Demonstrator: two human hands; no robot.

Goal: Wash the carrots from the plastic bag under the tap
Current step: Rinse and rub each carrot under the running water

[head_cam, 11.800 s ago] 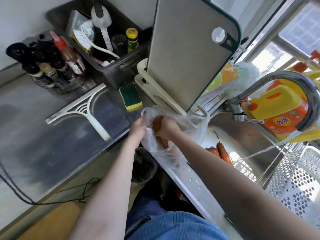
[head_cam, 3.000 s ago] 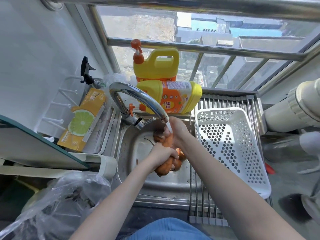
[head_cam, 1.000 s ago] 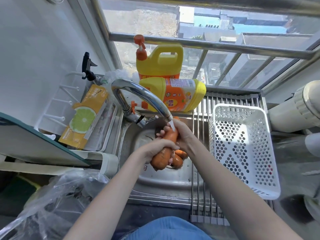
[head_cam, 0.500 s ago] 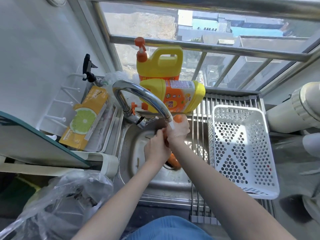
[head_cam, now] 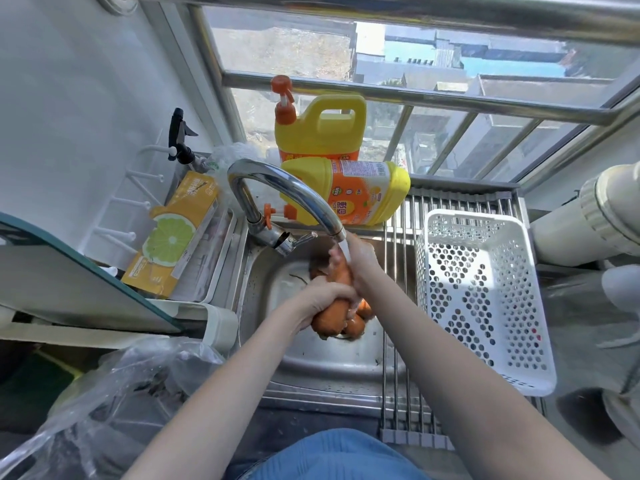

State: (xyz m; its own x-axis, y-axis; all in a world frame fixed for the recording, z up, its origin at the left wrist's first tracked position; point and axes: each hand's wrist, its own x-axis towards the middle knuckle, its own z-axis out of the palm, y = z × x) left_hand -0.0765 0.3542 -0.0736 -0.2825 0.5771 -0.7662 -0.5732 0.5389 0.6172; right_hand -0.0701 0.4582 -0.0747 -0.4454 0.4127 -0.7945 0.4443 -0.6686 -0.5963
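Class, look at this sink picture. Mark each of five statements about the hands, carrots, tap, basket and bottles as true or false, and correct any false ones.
1. Both hands hold one carrot under the tap. True: the left hand has a grip on its lower part, the right hand on its upper part.
2. The tap is turned off. False: water streams from its spout onto the carrot.
3. The white basket holds washed carrots. False: it is empty.
4. More carrots lie in the sink below the hands. True.
5. Both yellow detergent bottles stand upright. False: the front bottle lies on its side; the bottle behind stands.
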